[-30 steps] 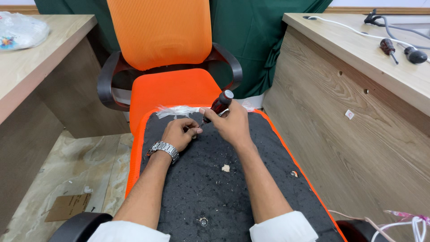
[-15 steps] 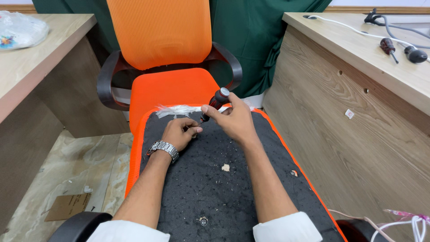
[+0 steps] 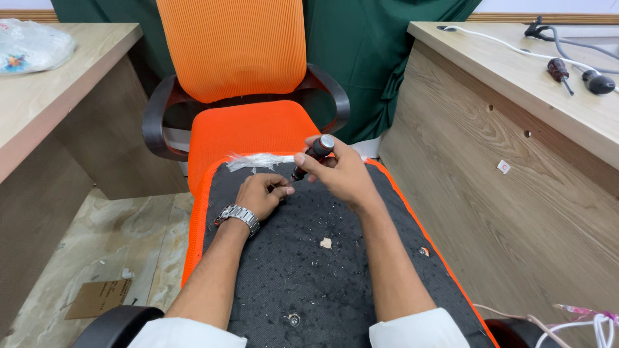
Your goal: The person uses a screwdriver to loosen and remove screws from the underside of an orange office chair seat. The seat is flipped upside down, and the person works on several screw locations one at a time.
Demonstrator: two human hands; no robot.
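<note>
Holding a screwdriver [image 3: 312,154], the right hand [image 3: 342,175] has its fingers shut tight round the dark red & black handle. The tool's silver cap points up and away, and its tip slants down toward the left hand [image 3: 261,195]. Left hand's fingers are curled in, w/ thumb & 1st finger pinched together right at the tip; can't tell what tiny thing is in the pinch, it's too small. A silver watch [image 3: 237,216] sits on the left wrist.

Both hands rest over a black seat pad [image 3: 303,264] w/ an orange edge, lying bottom side up. Lots of little crumbs are on it, plus 1 pale chip [image 3: 326,243] near the middle & a screw hole [image 3: 293,318] close to the person. The screwdriver is at the far end of the pad, near some torn clear plastic [image 3: 255,160].

Behind the pad stands an orange chair [image 3: 235,77] w/ black arms. On the desk [image 3: 516,71] at right lie 1 more screwdriver [image 3: 560,72] & some cables. A plastic bag [image 3: 32,46] sits on the left desk. A bit of cardboard [image 3: 97,298] lies on the floor.
</note>
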